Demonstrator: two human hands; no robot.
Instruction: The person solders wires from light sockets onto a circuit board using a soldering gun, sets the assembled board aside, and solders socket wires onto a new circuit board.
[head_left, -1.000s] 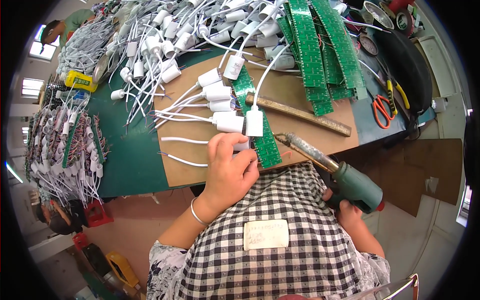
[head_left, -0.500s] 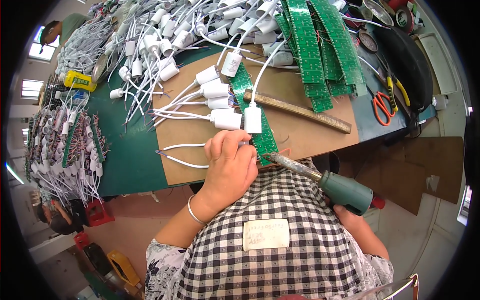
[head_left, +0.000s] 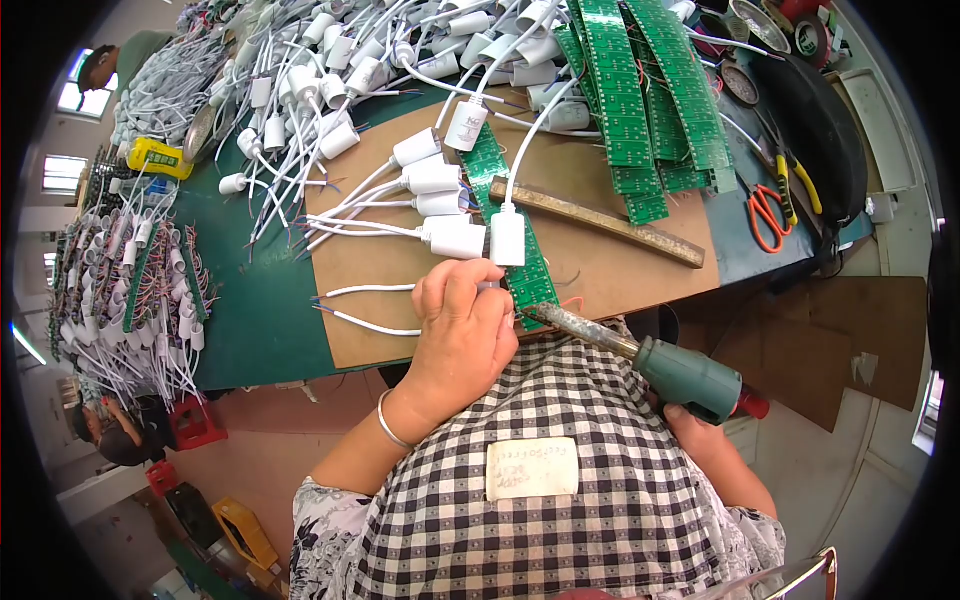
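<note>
My left hand (head_left: 462, 318) is closed at the lower end of a green circuit board strip (head_left: 530, 283), its fingertips pinched over a white cable socket that is mostly hidden beneath them. Two white cables (head_left: 375, 289) stick out to the left of that hand. In my right hand (head_left: 694, 430) is a soldering iron (head_left: 690, 378) with a green body, its tip meeting the strip's lower end beside my left fingertips. Several white sockets with cables (head_left: 458, 240) lie along the strip's left edge. One more socket (head_left: 508, 238) rests on the strip, its cable curving upward.
A wooden bar (head_left: 600, 222) lies across the brown board (head_left: 390, 340). Stacked green circuit strips (head_left: 625, 110), orange-handled scissors (head_left: 766, 218) and yellow-handled pliers (head_left: 783, 190) are at the right. White sockets (head_left: 340, 140) pile up at the back; finished-looking bundles (head_left: 130, 280) hang at left.
The soldering iron's body has shifted slightly up and left, its tip staying at the strip's lower end. The strip and my left hand have moved very slightly to the right.
</note>
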